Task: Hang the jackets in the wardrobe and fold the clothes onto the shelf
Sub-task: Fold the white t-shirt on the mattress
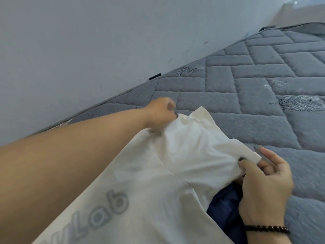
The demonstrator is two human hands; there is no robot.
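the white t-shirt (158, 169) is pinched at both edges by the left hand (159, 112) and right hand (263, 182), stretched flat over the mattress (246, 85) for folding.

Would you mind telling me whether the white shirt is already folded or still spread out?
Still spread out. The white shirt lies open on the mattress, its far edge pinched by the left hand and right hand.

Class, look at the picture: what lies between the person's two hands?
In the head view, a white shirt spans from the left hand to the right hand; both pinch its edge over the grey mattress.
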